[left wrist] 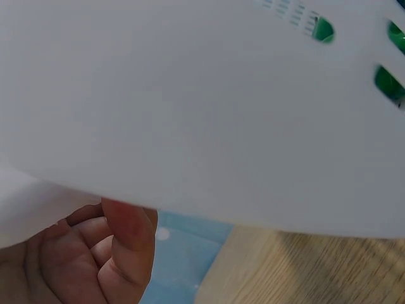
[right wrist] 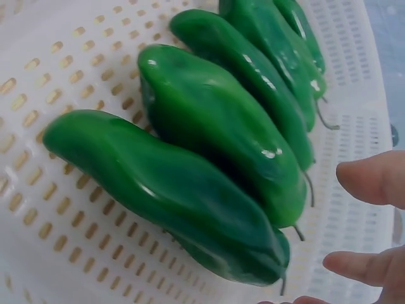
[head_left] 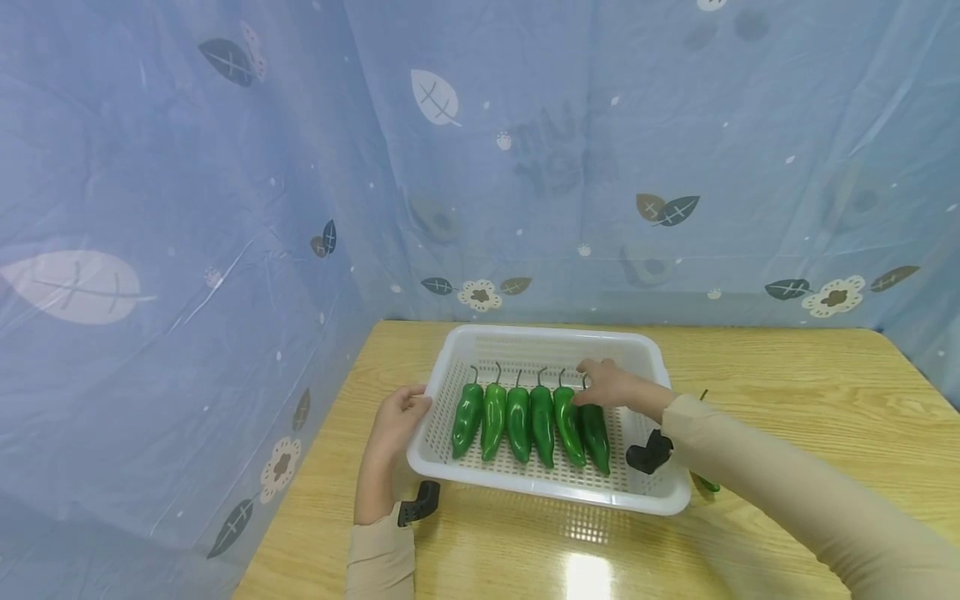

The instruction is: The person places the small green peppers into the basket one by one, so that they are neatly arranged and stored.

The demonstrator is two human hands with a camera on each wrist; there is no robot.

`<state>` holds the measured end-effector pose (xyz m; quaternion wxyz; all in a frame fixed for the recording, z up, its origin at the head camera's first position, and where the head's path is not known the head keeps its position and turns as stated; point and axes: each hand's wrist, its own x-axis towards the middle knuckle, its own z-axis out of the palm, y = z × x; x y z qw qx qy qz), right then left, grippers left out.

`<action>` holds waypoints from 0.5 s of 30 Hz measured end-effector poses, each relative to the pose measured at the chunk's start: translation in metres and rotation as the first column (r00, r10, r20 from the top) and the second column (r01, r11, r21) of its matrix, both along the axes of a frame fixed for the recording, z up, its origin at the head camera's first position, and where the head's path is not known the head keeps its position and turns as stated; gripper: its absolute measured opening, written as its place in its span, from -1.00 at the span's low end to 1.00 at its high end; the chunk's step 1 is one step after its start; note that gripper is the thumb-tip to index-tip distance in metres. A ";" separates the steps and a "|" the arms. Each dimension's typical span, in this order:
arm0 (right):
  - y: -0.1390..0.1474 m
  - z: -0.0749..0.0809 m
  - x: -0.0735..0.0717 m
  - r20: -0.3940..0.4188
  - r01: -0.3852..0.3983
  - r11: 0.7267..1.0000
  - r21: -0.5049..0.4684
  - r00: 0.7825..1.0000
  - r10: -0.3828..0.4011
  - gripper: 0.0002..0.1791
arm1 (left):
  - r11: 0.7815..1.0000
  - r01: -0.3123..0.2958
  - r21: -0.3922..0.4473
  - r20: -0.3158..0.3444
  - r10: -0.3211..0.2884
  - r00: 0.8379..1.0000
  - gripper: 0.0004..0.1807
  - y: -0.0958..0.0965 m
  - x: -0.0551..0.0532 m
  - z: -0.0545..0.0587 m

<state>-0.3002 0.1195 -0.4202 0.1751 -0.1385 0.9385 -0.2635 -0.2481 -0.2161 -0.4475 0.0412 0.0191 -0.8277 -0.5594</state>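
Note:
A white plastic basket (head_left: 525,486) stands on the table, with several green peppers (head_left: 517,423) side by side in a row, stems toward its far side. At the left rim, my left hand (head_left: 399,423) grips the basket's edge; in the left wrist view its thumb (left wrist: 130,225) meets the underside of the rim, the contact partly hidden. Over the stem end of the rightmost pepper (head_left: 595,437) hovers my right hand (head_left: 611,386). Its fingers are spread and hold nothing; in the right wrist view they are apart from the nearest pepper (right wrist: 171,190).
Another green pepper (head_left: 707,483) lies on the wooden table (head_left: 810,392) just right of the basket, mostly hidden by my right forearm. A blue patterned curtain (head_left: 570,167) hangs behind the table and along its left side.

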 end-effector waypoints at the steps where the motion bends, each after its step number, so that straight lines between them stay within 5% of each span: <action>1: 0.001 0.002 0.000 -0.009 -0.001 1.000 -0.003 1.000 0.001 -0.25 | 1.000 0.000 0.000 0.001 0.000 1.000 -0.61 0.000 0.000 0.000; 15: 0.026 0.018 0.000 -0.121 -0.052 0.985 -0.163 0.992 0.032 -0.27 | 1.000 -0.005 0.002 0.014 0.005 1.000 -0.61 0.000 0.000 0.000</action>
